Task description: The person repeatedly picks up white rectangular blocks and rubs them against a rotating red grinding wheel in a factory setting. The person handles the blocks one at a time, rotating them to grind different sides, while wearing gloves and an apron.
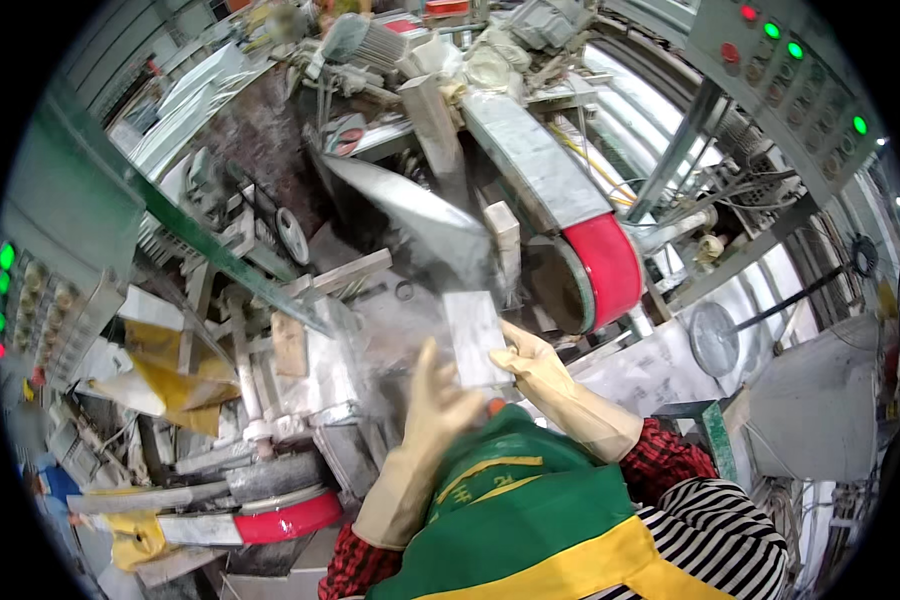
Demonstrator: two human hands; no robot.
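A flat, pale grey-white rectangular piece, like a small slab or tile, stands nearly upright in front of me. My right hand, in a cream rubber glove, grips its lower right edge with the fingers closed. On its left side is my left hand in a matching glove, blurred by motion. Its fingers look spread, with one pointing up, and it seems to hold nothing. Just beyond the piece, a large curved grey metal plate or disc slants down toward it.
A machine arm with a red rounded end stands right of the slab; a similar red-ended one lies lower left. Control panels with lit buttons flank me. A round dish on a rod juts at right.
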